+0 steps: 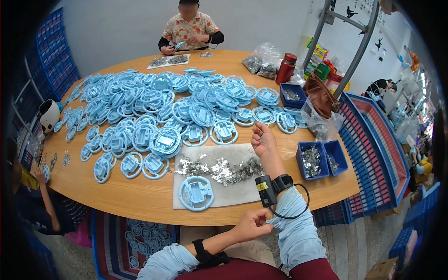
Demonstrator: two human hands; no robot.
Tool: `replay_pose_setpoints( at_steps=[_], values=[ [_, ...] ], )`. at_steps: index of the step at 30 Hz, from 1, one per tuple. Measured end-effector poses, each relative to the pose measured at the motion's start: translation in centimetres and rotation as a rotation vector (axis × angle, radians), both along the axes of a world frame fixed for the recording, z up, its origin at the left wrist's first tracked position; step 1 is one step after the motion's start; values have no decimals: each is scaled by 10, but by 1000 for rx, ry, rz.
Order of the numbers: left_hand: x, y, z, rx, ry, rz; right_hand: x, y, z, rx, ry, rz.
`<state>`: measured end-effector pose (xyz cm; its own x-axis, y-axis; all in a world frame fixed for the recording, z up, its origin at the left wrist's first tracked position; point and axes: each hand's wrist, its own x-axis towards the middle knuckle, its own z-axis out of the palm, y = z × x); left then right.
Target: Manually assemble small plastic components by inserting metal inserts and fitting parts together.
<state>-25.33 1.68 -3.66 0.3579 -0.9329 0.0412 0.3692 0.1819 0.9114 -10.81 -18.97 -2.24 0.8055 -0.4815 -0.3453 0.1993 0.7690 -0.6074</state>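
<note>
round wooden table — white wall, blue crates

The round wooden table carries one grey mat, and on that mat lies a single light-blue plastic wheel part beside one loose heap of small metal pieces. Beyond it the same blue wheel parts spread in a pile far too many to count, dozens at least. Three small blue bins hold metal bits. One red bottle stands upright, one brown bag sits near it, and two clear bags of metal parts lie together.
</note>
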Motion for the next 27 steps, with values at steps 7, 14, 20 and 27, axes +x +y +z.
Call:
replay_pose_setpoints(
  at_steps=[7, 14, 20, 27],
  values=[
    [5, 1, 11, 244, 336, -74, -2, 3, 0, -5, 31, -15],
    [-6, 0, 16, 78, -167, 28, -1, 4, -6, -56, 61, -37],
    [-15, 10, 38, -89, -681, 300, 1, 29, 16, -296, 12, -17],
    [-8, 21, 39, 41, -347, 188, -6, 33, 6, -428, 33, -15]
  ],
)
